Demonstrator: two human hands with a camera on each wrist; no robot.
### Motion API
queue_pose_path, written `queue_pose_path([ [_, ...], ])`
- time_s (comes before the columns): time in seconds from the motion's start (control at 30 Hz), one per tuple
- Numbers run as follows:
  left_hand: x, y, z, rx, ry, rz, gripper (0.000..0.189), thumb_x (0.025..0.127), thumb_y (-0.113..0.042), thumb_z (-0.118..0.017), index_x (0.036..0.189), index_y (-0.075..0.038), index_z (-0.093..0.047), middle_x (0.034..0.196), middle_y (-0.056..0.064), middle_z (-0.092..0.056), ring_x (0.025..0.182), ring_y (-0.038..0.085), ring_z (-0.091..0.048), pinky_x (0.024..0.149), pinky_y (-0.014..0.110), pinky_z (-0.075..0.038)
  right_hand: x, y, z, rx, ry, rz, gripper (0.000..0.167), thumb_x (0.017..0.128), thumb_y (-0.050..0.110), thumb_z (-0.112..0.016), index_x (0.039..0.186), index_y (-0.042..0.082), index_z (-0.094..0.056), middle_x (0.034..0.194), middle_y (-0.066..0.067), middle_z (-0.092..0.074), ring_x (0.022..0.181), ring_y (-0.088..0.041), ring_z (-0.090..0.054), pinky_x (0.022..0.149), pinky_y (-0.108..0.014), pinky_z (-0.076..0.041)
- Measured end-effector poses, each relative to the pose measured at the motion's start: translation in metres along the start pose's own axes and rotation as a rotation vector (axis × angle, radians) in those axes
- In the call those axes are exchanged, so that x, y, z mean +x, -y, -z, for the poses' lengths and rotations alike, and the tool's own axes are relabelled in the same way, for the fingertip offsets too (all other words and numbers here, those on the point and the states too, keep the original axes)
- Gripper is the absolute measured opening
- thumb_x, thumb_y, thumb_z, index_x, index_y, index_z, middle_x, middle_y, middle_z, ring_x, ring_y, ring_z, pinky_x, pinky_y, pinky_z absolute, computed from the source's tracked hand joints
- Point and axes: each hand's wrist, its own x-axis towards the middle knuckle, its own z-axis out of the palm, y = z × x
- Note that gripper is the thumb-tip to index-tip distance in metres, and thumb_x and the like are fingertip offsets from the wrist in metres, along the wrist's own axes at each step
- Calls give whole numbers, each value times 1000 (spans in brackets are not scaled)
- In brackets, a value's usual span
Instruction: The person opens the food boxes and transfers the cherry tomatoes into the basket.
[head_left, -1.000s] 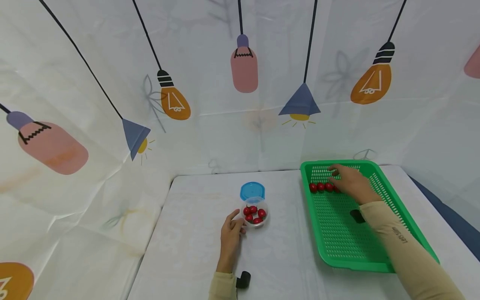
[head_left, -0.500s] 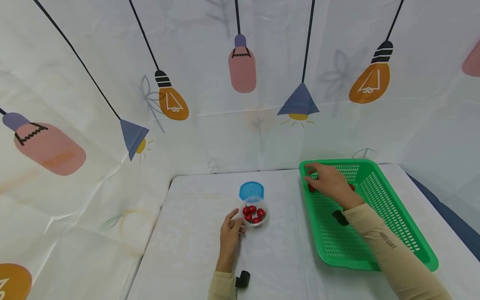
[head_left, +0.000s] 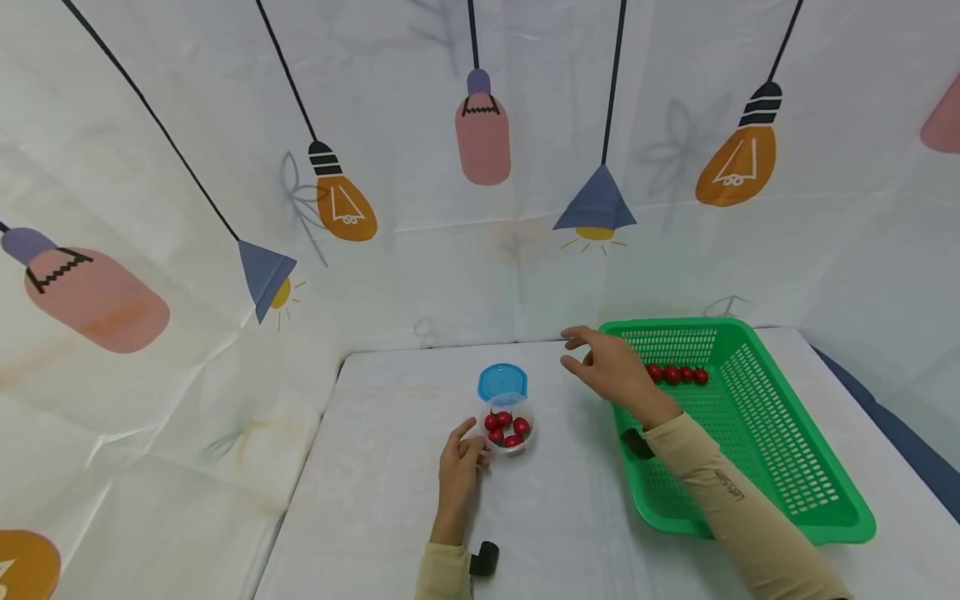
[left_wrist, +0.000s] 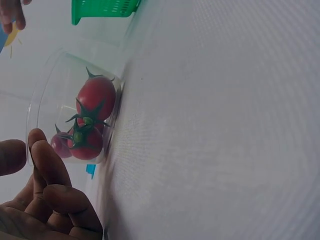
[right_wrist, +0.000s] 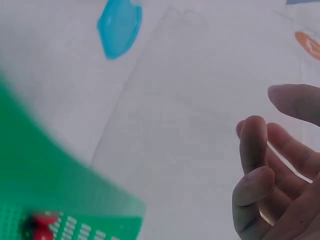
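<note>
A small clear plastic tub (head_left: 529, 408), its blue lid (head_left: 502, 381) folded back behind it, stands on the table with several cherry tomatoes (head_left: 512, 441) inside. My left hand (head_left: 457, 479) rests at the tub's left side. In the left wrist view its thumb and loosely bent fingers (left_wrist: 50, 160) lie right at the tub's rim, overlapping it. My right hand (head_left: 611, 371) hovers over the far left corner of the green basket (head_left: 750, 508), fingers loosely bent and apart, nothing between them. Red tomatoes (head_left: 672, 375) sit in a row along the basket's far end.
The white table (head_left: 375, 467) lies between a patterned sheet (head_left: 420, 275) behind and at the left. The basket's raised walls stand at the right of the table, under my right forearm.
My right hand has moved left across the basket, from over the tomato row to past its left rim, uncovering the tomatoes. The left hand and tub have stayed put.
</note>
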Motion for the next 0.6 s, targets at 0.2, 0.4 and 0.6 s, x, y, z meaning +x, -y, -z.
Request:
queue_pose_path([
  [0.2, 2, 2, 0, -2, 2, -4, 42, 103, -23, -58, 144, -11, -54, 96, 9, -71, 81, 23, -62, 75, 29, -50, 1, 18, -19, 27, 1, 23, 38, 96, 28, -72, 130, 13, -66, 115, -5, -72, 79, -15, -63, 63, -30, -52],
  [0.4, 2, 2, -2, -3, -9, 3, 41, 103, -21, -58, 143, -11, -55, 95, 8, -71, 79, 21, -62, 75, 29, -50, 1, 34, -31, 51, 61, 1, 39, 94, 28, -73, 130, 13, -65, 117, -6, -72, 82, -16, -64, 65, -30, -53],
  [0.6, 2, 1, -1, -1, -14, 1, 40, 103, -20, -57, 142, -11, -55, 93, 9, -70, 78, 21, -62, 74, 30, -50, -2, 44, -47, 95, 158, -36, 43, 94, 29, -74, 133, 15, -62, 120, -8, -71, 86, -18, -67, 66, -32, -56],
])
